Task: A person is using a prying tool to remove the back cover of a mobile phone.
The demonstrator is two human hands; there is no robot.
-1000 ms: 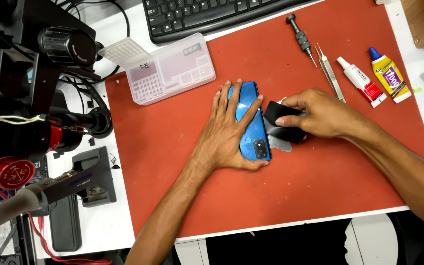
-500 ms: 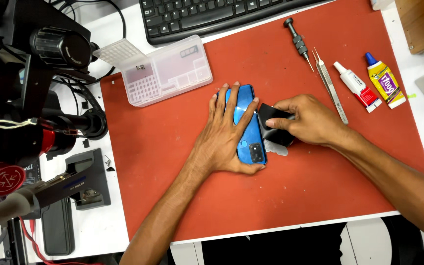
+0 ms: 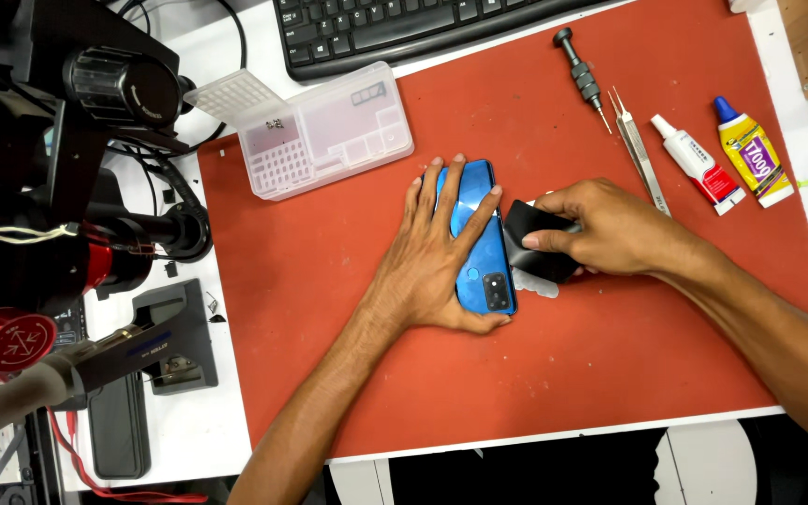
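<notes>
Head view: on the white tabletop (image 3: 189, 430), a red mat (image 3: 554, 355) carries a blue phone (image 3: 479, 238) near its middle. Since a second ago, the left hand (image 3: 437, 257) stays flat on the phone; the right hand (image 3: 600, 229), clamped on a black pad (image 3: 535, 241), has edged slightly toward its side. What the pad covers is hidden.

Phone (image 3: 479, 252) lies on mat (image 3: 563, 374), keyboard (image 3: 404, 28) behind, tweezers (image 3: 638, 150) right.
</notes>
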